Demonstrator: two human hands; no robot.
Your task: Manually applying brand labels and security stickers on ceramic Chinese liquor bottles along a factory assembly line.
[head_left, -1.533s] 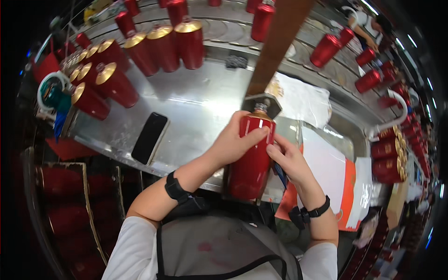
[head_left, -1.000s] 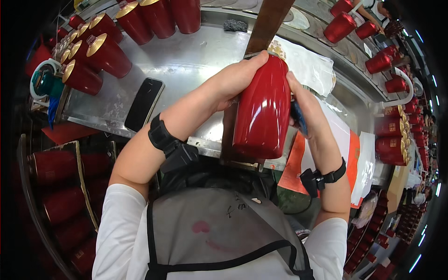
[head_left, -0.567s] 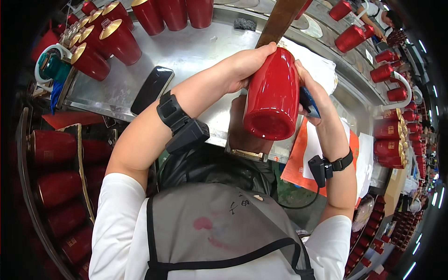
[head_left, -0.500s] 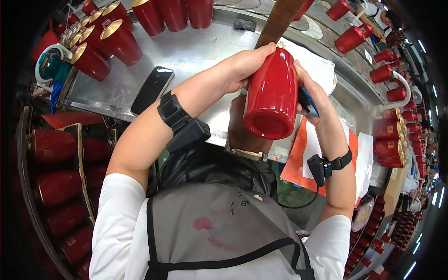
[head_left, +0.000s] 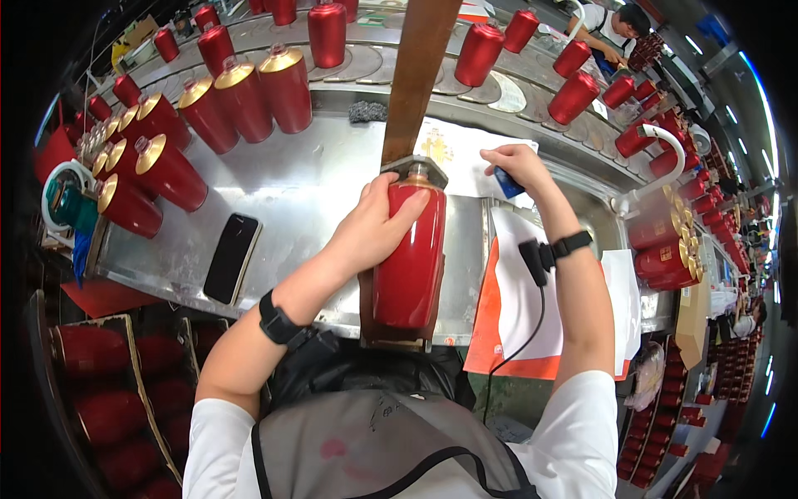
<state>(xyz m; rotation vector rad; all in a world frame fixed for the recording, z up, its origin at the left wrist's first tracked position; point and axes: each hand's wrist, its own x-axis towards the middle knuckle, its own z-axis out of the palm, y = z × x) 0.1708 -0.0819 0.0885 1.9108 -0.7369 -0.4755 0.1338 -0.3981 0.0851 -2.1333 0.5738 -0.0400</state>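
A glossy red bottle point(head_left: 407, 283) with a gold shoulder and clear neck lies along a brown wooden cradle point(head_left: 371, 326). Its neck rests at a notched plate point(head_left: 445, 176) at the cradle's far end. My left hand point(head_left: 378, 223) is wrapped over the bottle's upper part, thumb across the front. To the right, my right hand point(head_left: 522, 169) is closed around a small flat blue tool point(head_left: 508, 183), whose exact kind I cannot make out. Its thumb and forefinger come together above a white sheet point(head_left: 465, 170) bearing gold printed marks point(head_left: 436, 145). Whether they pinch anything more is too small to tell.
Several red bottles with gold shoulders point(head_left: 283, 87) stand at the left. A black phone point(head_left: 233, 258) lies on the metal table. Behind runs a conveyor point(head_left: 357, 62) carrying red bottles. An upright brown bar point(head_left: 420, 75) rises beyond the cradle. White and orange sheets point(head_left: 478, 333) lie right.
The bottle has gone from both hands down into the cradle, base toward me. My right hand has let go of it and moved right, over the white sheet, with the blue tool.
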